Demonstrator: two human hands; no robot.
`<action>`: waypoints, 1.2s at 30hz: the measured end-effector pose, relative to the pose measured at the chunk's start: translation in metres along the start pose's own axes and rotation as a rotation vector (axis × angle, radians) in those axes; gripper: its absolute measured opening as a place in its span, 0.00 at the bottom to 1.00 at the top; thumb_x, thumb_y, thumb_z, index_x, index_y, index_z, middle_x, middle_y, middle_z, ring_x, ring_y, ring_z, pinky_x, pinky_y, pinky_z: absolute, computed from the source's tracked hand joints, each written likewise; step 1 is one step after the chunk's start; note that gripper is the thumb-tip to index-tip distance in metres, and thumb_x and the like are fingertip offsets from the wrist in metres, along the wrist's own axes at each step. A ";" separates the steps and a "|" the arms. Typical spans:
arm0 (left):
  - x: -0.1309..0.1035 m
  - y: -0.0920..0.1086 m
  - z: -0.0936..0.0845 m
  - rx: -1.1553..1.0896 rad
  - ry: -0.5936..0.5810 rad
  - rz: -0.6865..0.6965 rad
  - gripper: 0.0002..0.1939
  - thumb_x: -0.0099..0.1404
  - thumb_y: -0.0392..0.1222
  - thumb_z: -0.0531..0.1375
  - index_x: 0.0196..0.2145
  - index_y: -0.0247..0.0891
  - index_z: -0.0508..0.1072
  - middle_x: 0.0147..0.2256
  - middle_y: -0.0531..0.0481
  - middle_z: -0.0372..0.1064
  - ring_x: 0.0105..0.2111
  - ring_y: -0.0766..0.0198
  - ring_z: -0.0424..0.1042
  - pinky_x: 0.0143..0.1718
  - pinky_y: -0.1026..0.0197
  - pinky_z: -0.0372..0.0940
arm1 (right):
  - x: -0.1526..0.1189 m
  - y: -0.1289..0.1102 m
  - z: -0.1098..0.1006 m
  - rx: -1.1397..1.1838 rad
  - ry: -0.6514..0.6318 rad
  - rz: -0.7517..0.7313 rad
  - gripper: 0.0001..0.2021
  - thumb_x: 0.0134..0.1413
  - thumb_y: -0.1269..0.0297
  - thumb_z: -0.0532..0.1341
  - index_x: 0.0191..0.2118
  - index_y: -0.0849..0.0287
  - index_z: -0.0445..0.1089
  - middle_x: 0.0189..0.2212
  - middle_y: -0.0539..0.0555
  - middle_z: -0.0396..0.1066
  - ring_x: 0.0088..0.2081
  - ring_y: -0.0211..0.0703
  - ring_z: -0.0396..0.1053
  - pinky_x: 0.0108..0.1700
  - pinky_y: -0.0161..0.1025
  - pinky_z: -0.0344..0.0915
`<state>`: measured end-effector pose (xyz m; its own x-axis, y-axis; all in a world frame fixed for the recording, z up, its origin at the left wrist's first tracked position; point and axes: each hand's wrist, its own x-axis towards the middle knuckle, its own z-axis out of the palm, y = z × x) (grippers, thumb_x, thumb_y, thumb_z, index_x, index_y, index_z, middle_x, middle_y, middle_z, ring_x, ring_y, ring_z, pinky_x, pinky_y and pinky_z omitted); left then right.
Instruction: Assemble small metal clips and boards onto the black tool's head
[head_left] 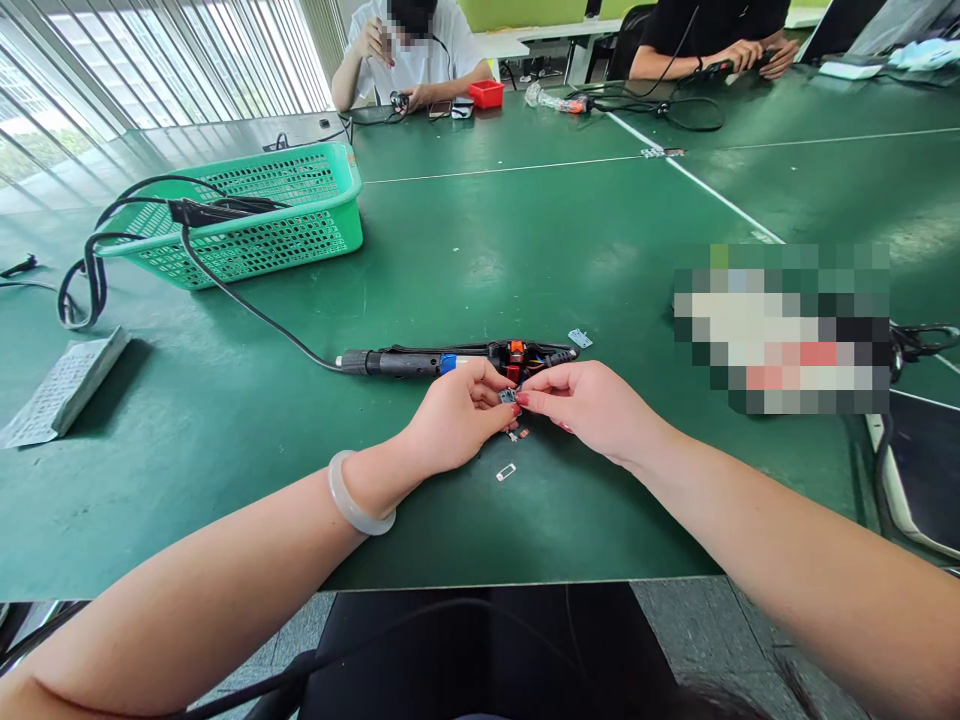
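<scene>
My left hand [463, 415], with a pale bangle [351, 496] at its wrist, pinches a small grey-blue part [508, 396] over the green table. The fingertips of my right hand [585, 403] are closed at the right side of that same part. Just beyond both hands lies a long black tool [405, 363] with a blue band, a red piece and exposed wires. Small bits [519, 435] lie under the fingers, and a thin white frame [506, 472] lies nearer the front edge. A little grey piece [580, 338] rests past the tool's right end.
A green basket [349, 215] with black cables stands at the back left. A paper-wrapped block [71, 385] lies at the left. Blurred items [780, 335] and a dark pad [926, 470] are at the right. Two people sit across the table [465, 260], near a red tray [486, 95].
</scene>
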<state>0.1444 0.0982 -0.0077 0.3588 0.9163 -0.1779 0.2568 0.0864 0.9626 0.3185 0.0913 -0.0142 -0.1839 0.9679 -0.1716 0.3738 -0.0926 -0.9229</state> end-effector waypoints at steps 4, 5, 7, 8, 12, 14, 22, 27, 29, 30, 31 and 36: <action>0.000 -0.003 -0.001 0.051 0.017 0.029 0.10 0.55 0.33 0.63 0.34 0.37 0.66 0.22 0.56 0.70 0.26 0.67 0.73 0.29 0.65 0.65 | -0.001 -0.001 0.000 0.003 0.013 0.009 0.11 0.46 0.56 0.64 0.31 0.58 0.77 0.16 0.46 0.64 0.19 0.32 0.54 0.24 0.36 0.51; 0.000 -0.003 0.000 0.058 0.023 0.043 0.10 0.55 0.34 0.63 0.34 0.37 0.66 0.23 0.56 0.71 0.27 0.67 0.74 0.30 0.64 0.66 | -0.001 -0.001 0.000 0.005 0.016 0.009 0.11 0.46 0.56 0.64 0.30 0.58 0.77 0.16 0.46 0.64 0.19 0.32 0.54 0.24 0.36 0.50; -0.001 -0.005 0.000 0.060 0.041 0.069 0.10 0.55 0.35 0.63 0.35 0.37 0.67 0.25 0.55 0.72 0.29 0.65 0.74 0.33 0.62 0.67 | -0.001 -0.001 -0.001 0.013 0.024 0.010 0.12 0.46 0.55 0.65 0.30 0.58 0.77 0.16 0.46 0.63 0.19 0.32 0.53 0.24 0.36 0.50; -0.001 -0.005 0.001 0.060 0.052 0.076 0.10 0.55 0.35 0.63 0.36 0.37 0.67 0.26 0.54 0.72 0.29 0.65 0.75 0.34 0.61 0.68 | -0.001 -0.001 -0.001 0.019 0.031 0.011 0.12 0.45 0.55 0.65 0.30 0.58 0.78 0.15 0.46 0.63 0.19 0.32 0.53 0.24 0.36 0.50; -0.003 -0.005 0.002 0.075 0.076 0.070 0.11 0.55 0.34 0.64 0.36 0.38 0.68 0.27 0.55 0.73 0.30 0.65 0.75 0.35 0.61 0.68 | 0.000 -0.001 -0.002 0.031 0.045 0.001 0.12 0.46 0.55 0.64 0.31 0.59 0.78 0.14 0.46 0.61 0.19 0.33 0.54 0.25 0.37 0.51; -0.003 -0.005 0.002 0.078 0.076 0.069 0.11 0.55 0.34 0.64 0.36 0.38 0.68 0.27 0.55 0.73 0.30 0.65 0.75 0.35 0.61 0.68 | 0.000 -0.001 -0.002 0.035 0.046 -0.002 0.12 0.45 0.56 0.64 0.31 0.59 0.78 0.15 0.46 0.62 0.19 0.33 0.55 0.26 0.37 0.53; -0.002 -0.007 0.000 -0.003 0.042 0.057 0.13 0.56 0.34 0.63 0.40 0.39 0.67 0.27 0.54 0.75 0.33 0.62 0.77 0.38 0.59 0.69 | 0.001 -0.002 -0.001 0.103 0.055 0.024 0.12 0.41 0.55 0.67 0.29 0.60 0.78 0.14 0.45 0.61 0.20 0.33 0.56 0.27 0.38 0.55; -0.001 -0.004 0.001 -0.086 0.035 -0.037 0.11 0.57 0.32 0.63 0.37 0.37 0.65 0.25 0.54 0.74 0.32 0.62 0.77 0.36 0.61 0.70 | 0.001 0.001 -0.002 0.061 0.054 -0.002 0.11 0.44 0.57 0.66 0.30 0.59 0.78 0.17 0.48 0.68 0.22 0.36 0.62 0.28 0.38 0.58; -0.001 -0.002 0.002 -0.098 0.036 -0.069 0.10 0.57 0.31 0.63 0.34 0.37 0.64 0.23 0.54 0.73 0.31 0.62 0.77 0.34 0.62 0.69 | 0.001 0.002 -0.002 0.043 0.051 -0.019 0.10 0.45 0.57 0.65 0.30 0.58 0.78 0.20 0.50 0.72 0.24 0.38 0.66 0.30 0.38 0.60; 0.000 -0.001 0.002 -0.095 0.037 -0.076 0.09 0.57 0.31 0.63 0.33 0.37 0.64 0.22 0.54 0.73 0.30 0.63 0.77 0.33 0.62 0.69 | 0.001 0.003 -0.002 0.036 0.050 -0.029 0.10 0.45 0.57 0.65 0.30 0.58 0.78 0.22 0.51 0.73 0.25 0.39 0.67 0.31 0.39 0.61; 0.000 0.000 0.002 -0.090 0.038 -0.078 0.09 0.57 0.31 0.63 0.32 0.37 0.64 0.22 0.54 0.73 0.29 0.63 0.77 0.31 0.63 0.69 | 0.001 0.003 -0.001 0.029 0.049 -0.041 0.10 0.46 0.57 0.65 0.31 0.57 0.78 0.25 0.51 0.75 0.27 0.40 0.69 0.32 0.39 0.63; 0.001 0.001 0.002 -0.096 0.044 -0.073 0.11 0.56 0.30 0.64 0.30 0.36 0.64 0.20 0.55 0.71 0.24 0.65 0.75 0.28 0.65 0.67 | 0.002 0.005 0.001 -0.019 0.051 -0.107 0.10 0.48 0.58 0.64 0.31 0.57 0.78 0.30 0.53 0.77 0.31 0.43 0.72 0.36 0.40 0.66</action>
<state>0.1464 0.0984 -0.0072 0.3021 0.9224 -0.2407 0.1932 0.1881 0.9630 0.3189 0.0922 -0.0191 -0.1770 0.9827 -0.0540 0.3717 0.0160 -0.9282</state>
